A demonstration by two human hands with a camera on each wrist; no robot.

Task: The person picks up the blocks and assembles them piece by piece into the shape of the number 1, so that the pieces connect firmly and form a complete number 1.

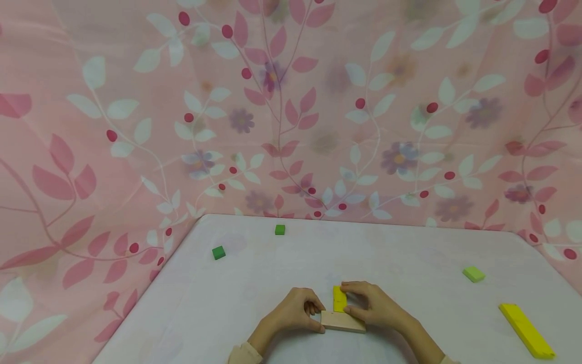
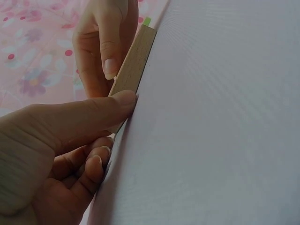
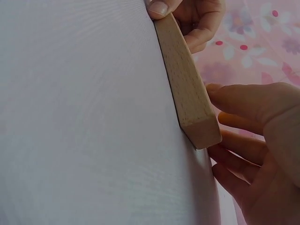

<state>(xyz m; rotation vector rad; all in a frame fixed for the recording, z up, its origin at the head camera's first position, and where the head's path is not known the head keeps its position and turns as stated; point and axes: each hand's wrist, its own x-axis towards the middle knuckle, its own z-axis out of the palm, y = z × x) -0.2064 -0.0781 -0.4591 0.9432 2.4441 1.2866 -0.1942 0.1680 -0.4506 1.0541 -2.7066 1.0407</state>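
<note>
A plain wooden block (image 1: 343, 322) lies crosswise near the front of the table. My left hand (image 1: 295, 309) pinches its left end, with the thumb on the near face and the other fingers curled beyond. Behind the wooden block, a yellow block (image 1: 339, 299) points away from me and meets its far side. My right hand (image 1: 375, 306) holds this yellow block between thumb and fingers from the right. In the right wrist view the wooden block (image 3: 187, 79) hides the yellow one, and the right thumb (image 3: 239, 99) comes right up to the wooden block's top edge.
A long yellow block (image 1: 527, 331) lies at the right, with a light green block (image 1: 474, 274) beyond it. Two small green blocks, one at the far left (image 1: 219, 253) and one at the back (image 1: 280, 230), sit on the white-covered table (image 1: 391, 253). A floral curtain (image 1: 318, 126) hangs behind.
</note>
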